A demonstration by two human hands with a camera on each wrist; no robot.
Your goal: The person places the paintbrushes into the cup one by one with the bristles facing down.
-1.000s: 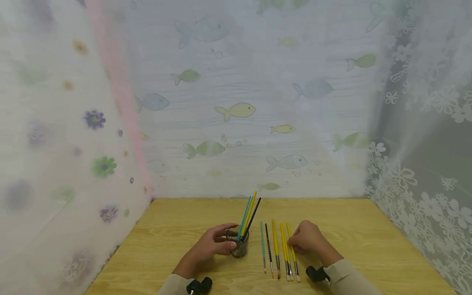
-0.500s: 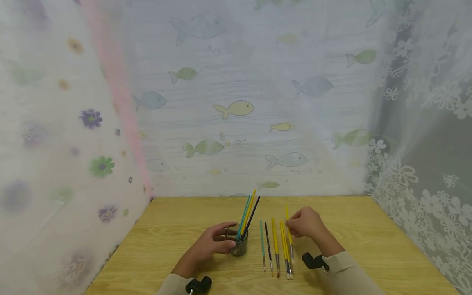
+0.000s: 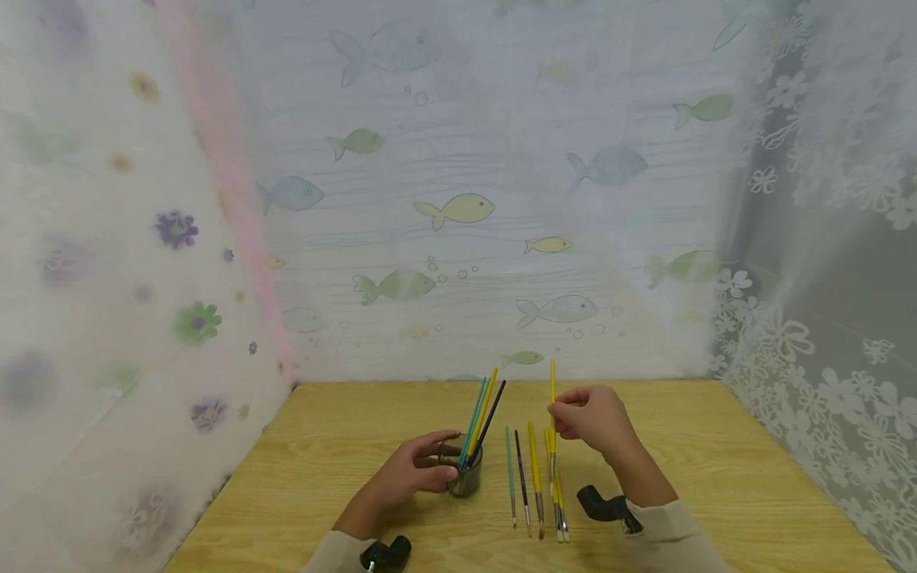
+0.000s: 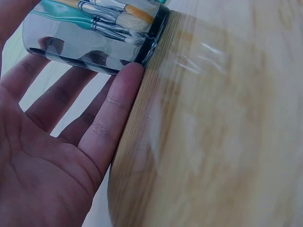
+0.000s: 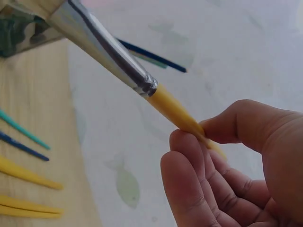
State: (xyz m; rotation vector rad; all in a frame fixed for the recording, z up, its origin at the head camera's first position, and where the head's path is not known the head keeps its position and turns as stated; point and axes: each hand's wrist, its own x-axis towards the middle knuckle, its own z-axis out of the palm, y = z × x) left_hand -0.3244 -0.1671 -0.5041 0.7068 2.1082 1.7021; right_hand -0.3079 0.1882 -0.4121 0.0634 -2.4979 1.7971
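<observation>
A clear glass stands upright on the table. My left hand holds it from the left, thumb at the front and fingers behind. Teal, yellow and dark paintbrushes lean in it, handles up; in the left wrist view their bristles show through the glass. My right hand pinches a yellow paintbrush by its handle between thumb and fingertips, bristles down, raised above the table. Below it lie two yellow paintbrushes side by side, partly hidden behind the held one.
Between glass and right hand, a teal paintbrush, a dark paintbrush and a thicker yellow paintbrush lie in a row, bristles toward me. The wooden table ends at a fish-print curtain behind, with other curtains at both sides.
My right hand has lifted the rightmost yellow paintbrush from the row, moving up and left and tilting it nearly upright. The left hand has stayed at the glass.
</observation>
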